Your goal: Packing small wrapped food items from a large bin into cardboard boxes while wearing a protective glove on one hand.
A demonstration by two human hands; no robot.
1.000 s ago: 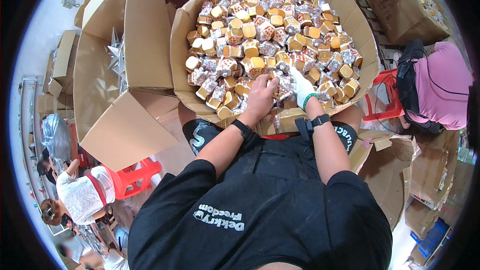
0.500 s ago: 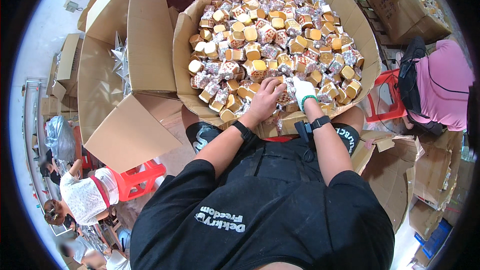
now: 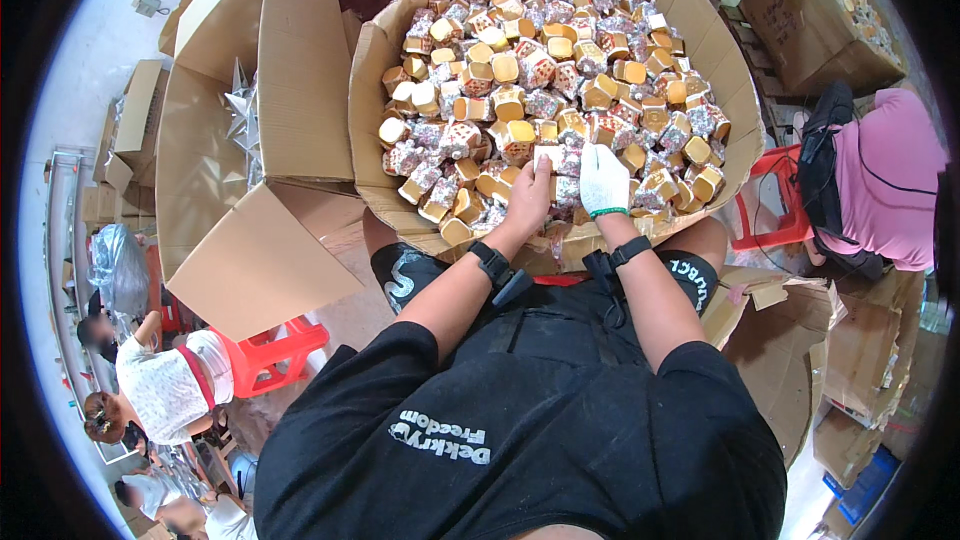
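A small blocky ornament (image 3: pixel 566 159) with a glittery wrapped side and a pale end sits between my two hands, just above the near part of the heap. My bare left hand (image 3: pixel 530 198) is closed on its left side, thumb uppermost. From the right, my right hand (image 3: pixel 605 180), in a white knit glove with a green cuff, curves against the same piece. Some of its fingers are hidden. Below and around lie many similar ornaments (image 3: pixel 513 137), glittery or red-patterned with gold ends, heaped in a big cardboard box (image 3: pixel 740 110).
On the left stands a tall open carton (image 3: pixel 205 130) holding silver star shapes (image 3: pixel 240 110). A person in pink (image 3: pixel 885 175) sits on a red stool at the right; another in white (image 3: pixel 165 390) is at lower left by a red stool (image 3: pixel 280 355). More cartons (image 3: pixel 820 30) stand at upper right.
Both hands have come up slightly out of the heap with an ornament between them. The gloved hand has turned from pointing down into the pile to standing upright beside the piece.
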